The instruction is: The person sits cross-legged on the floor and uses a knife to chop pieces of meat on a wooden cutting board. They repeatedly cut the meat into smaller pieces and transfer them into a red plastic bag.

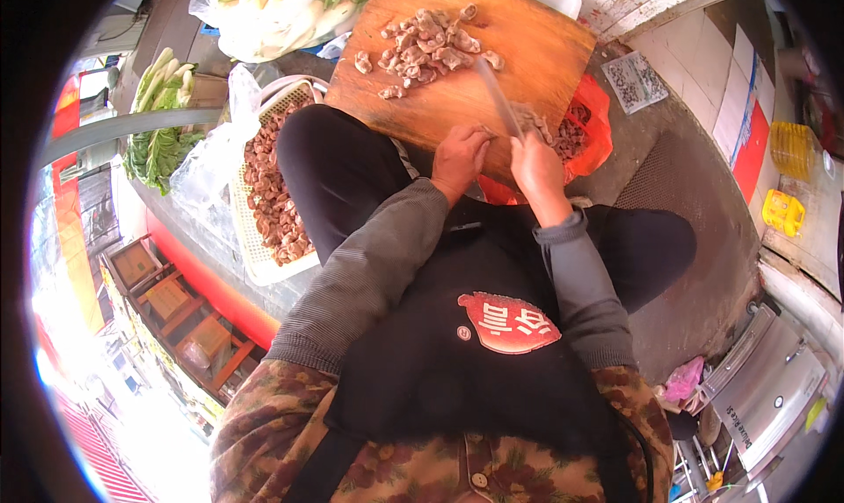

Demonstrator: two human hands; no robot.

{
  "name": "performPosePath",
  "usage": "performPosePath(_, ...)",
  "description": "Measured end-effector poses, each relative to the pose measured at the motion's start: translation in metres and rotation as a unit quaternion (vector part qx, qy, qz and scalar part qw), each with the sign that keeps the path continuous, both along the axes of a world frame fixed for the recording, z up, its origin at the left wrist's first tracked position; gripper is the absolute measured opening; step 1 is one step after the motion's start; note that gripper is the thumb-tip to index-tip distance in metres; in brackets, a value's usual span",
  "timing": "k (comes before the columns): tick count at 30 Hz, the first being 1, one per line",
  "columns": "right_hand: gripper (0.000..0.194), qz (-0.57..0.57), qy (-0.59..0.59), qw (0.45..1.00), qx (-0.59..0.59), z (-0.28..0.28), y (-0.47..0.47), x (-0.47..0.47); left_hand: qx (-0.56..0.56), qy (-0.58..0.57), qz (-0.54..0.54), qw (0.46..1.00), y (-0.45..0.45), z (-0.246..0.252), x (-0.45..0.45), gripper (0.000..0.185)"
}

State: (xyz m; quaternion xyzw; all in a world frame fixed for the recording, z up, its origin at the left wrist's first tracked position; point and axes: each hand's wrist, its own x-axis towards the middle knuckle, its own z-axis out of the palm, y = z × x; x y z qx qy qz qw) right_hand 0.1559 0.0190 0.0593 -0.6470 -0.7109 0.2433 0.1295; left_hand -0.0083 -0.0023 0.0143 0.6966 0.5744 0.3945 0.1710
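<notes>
My right hand (537, 170) is closed round the handle of a knife (499, 97), whose blade points away from me over the wooden cutting board (369, 101). Beside it, at the near edge of the board, my left hand (459, 157) has its fingers bent together on a small piece of meat (486, 132), mostly hidden by the fingertips. A pile of meat pieces (428, 44), gizzard-like, lies on the far half of the board. Close to the knife, on its right, is a smaller heap of meat (533, 122), partly hidden by my right hand.
Left of my knee stands a cream plastic basket (254, 256) full of meat pieces. An open red plastic bag (600, 124) with dark pieces sits right of the board. Bagged white-stemmed vegetables (283, 21) and leafy greens (158, 127) lie at the far left.
</notes>
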Motion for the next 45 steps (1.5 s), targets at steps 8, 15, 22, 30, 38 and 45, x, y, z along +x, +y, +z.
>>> performPosePath(8,0.032,0.043,0.016,0.998,-0.04,0.015,-0.055,0.021,0.051,0.036,0.234,0.97,0.082,0.035,-0.039,0.021)
performPosePath(15,0.032,-0.044,0.022,0.998,-0.041,0.012,-0.043,0.029,-0.078,0.061,0.128,0.987,0.106,0.039,-0.049,0.016)
performPosePath(22,0.035,-0.073,0.031,0.993,-0.092,0.01,-0.04,0.029,-0.328,-0.354,0.079,0.872,0.017,-0.021,0.002,0.018)
performPosePath(30,0.032,-0.03,0.014,0.999,-0.025,0.017,-0.054,0.024,-0.059,0.056,0.096,0.992,0.01,-0.004,0.005,0.01)
performPosePath(38,0.026,0.045,-0.049,0.998,-0.022,0.029,-0.059,0.017,-0.012,0.097,-0.004,0.995,-0.005,-0.01,-0.004,0.017)
performPosePath(45,0.02,0.076,-0.086,0.993,-0.038,0.041,-0.065,0.02,-0.005,0.108,-0.019,0.994,-0.006,-0.005,-0.003,0.032)
